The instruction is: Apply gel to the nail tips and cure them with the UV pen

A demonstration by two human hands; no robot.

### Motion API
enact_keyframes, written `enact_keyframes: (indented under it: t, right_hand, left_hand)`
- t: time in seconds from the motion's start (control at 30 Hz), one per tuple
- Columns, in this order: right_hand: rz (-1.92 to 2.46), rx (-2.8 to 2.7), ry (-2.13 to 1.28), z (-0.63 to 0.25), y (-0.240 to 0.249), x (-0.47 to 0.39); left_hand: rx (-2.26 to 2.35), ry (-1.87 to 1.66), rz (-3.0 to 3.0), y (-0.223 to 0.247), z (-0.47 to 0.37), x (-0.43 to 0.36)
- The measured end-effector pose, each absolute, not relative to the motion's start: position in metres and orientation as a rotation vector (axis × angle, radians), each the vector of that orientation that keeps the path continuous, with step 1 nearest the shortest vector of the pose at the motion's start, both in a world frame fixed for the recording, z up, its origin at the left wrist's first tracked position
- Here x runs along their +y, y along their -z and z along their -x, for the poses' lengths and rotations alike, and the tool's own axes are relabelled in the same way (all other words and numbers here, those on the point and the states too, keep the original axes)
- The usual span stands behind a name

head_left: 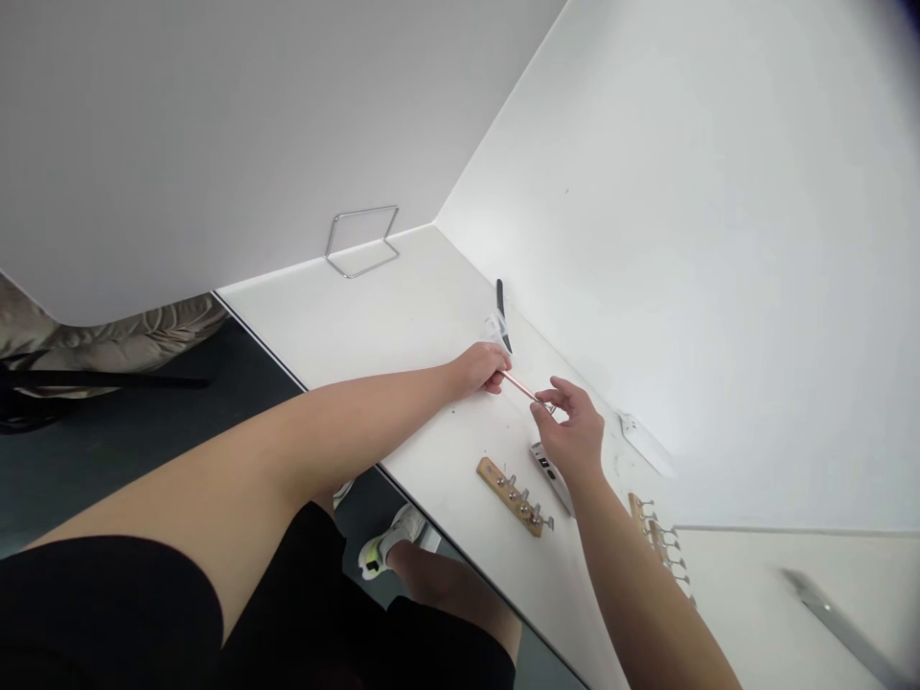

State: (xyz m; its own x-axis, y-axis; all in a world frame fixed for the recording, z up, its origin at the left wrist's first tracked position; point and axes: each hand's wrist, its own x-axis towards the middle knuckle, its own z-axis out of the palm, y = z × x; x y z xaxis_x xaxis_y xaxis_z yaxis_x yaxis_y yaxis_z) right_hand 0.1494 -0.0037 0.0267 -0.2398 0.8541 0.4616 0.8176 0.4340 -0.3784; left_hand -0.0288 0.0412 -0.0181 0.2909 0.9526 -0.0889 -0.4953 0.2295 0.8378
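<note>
A thin pinkish rod (520,386) spans the gap between my two hands above the white table. My left hand (485,368) is closed around its upper left end. At the other end, my right hand (571,422) pinches the tip between thumb and fingers, where a small metallic piece shows. Beyond my left hand lie a clear plastic item (494,328) and a black slim tool (501,299). Nearer to me rests a wooden strip with metal hooks (512,496). A white device with dark buttons (550,471) is partly hidden under my right hand.
A bent wire stand (362,241) is by the left partition. Along the right wall are a white power strip (644,443) and a second hooked wooden strip (657,542). A blurred grey metal object (848,628) lies at lower right. Another person's trousers (144,335) show at left.
</note>
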Motion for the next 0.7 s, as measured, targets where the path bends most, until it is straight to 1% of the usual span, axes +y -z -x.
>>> enact_keyframes:
  t: [0.47,0.57,0.7]
  right_hand:
    - [1.202,-1.931,-0.746,-0.156,-0.027,0.007]
    - [1.226,-1.870,-0.759,-0.159,-0.029,0.009]
    - [1.302,-1.920,-0.616,-0.161,-0.040,-0.004]
  left_hand:
    - [0.672,-1.106,-0.811,0.024,0.027,0.044]
    - [0.691,-1.109,-0.790,0.021,0.029,0.042]
    - [0.726,-1.142,-0.752,0.017,0.030,0.042]
